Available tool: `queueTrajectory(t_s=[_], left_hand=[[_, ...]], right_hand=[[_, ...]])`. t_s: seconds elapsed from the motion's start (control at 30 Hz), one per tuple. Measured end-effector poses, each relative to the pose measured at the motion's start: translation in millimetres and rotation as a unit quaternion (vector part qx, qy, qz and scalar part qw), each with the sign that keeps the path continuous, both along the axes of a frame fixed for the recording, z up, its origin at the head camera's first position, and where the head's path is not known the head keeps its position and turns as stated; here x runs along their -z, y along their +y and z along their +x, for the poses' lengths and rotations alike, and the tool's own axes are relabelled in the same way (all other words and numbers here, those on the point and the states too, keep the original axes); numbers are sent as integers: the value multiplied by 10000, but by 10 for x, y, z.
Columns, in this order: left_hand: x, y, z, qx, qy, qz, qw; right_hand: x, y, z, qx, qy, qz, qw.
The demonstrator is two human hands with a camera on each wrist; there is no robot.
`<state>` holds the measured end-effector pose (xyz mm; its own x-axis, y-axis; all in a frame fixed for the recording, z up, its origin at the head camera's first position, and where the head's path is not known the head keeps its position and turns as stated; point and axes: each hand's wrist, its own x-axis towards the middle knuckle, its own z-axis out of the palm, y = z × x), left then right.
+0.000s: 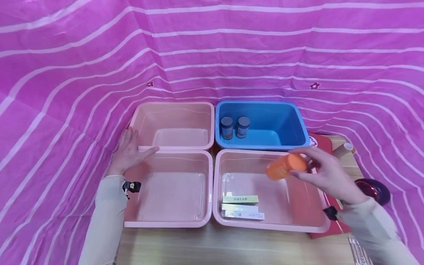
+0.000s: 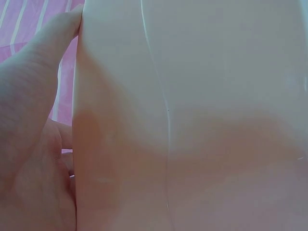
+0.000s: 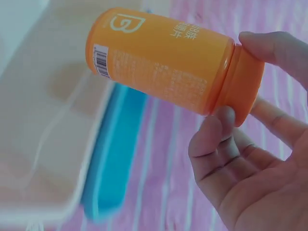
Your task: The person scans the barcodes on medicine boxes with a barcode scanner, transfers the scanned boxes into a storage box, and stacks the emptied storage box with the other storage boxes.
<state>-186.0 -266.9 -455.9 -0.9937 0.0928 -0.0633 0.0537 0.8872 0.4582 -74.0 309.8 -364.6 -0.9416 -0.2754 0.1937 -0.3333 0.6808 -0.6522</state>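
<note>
My right hand [image 1: 331,175] grips an orange pill bottle [image 1: 279,168] by its cap, thumb on one side and fingers on the other. In the head view the bottle is tilted, over the right part of the near right pink bin [image 1: 269,227]. White lettering and a barcode show on the bottle [image 3: 159,60] in the right wrist view. My left hand [image 1: 127,151] rests at the left side of the two left pink bins, fingers spread and thumb over the rims where they meet. In the left wrist view, a pink bin wall [image 2: 216,72] fills most of the frame.
Two dark-lidded jars [image 1: 226,129] stand in the blue bin [image 1: 278,123] at the back right. Three slim boxes [image 1: 240,199] lie in the near right bin. Beyond that bin's right side are a red mat [image 1: 326,145] and a dark round object [image 1: 374,190]. Pink striped cloth [image 1: 232,40] surrounds the table.
</note>
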Motion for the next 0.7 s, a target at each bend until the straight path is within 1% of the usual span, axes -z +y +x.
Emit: queueTrajectory(t_s=[0.1, 0.17, 0.2, 0.23, 0.33, 0.4, 0.43, 0.47, 0.5, 0.57, 0.6, 0.7], left_hand=[[-9, 5, -6, 19, -2, -27, 10000], [-11, 6, -9, 36, -18, -34, 10000], [-13, 8, -10, 38, -32, -36, 10000], [-13, 7, -6, 32, -39, -33, 10000], [-11, 4, -3, 22, -39, -12, 10000], [-11, 7, -4, 13, -26, -11, 10000], [-11, 8, -6, 13, -16, -14, 10000], [-11, 10, -7, 12, -11, -17, 10000], [-11, 11, -9, 13, 3, -28, 10000], [-10, 11, -10, 6, -7, -24, 10000], [-10, 12, -11, 7, -6, -29, 10000], [1, 5, -15, -6, -35, -32, 10000]], right_hand=[[-50, 298, 157, 381, 207, -426, 9981], [-42, 497, 255, 686, 208, -704, 9949], [-29, 599, 305, 800, 92, -967, 9921], [-8, 695, 350, 895, -62, -1336, 9870], [72, 961, 469, 1102, -374, -2066, 9715], [139, 1117, 533, 1185, -525, -2319, 9641], [180, 1187, 557, 1217, -518, -2281, 9646], [220, 1251, 576, 1280, -495, -2127, 9674], [264, 1310, 591, 1323, -512, -2106, 9672], [349, 1416, 620, 1422, -526, -1874, 9705], [390, 1462, 632, 1468, -539, -1828, 9706], [507, 1593, 658, 1431, -656, -2079, 9654]])
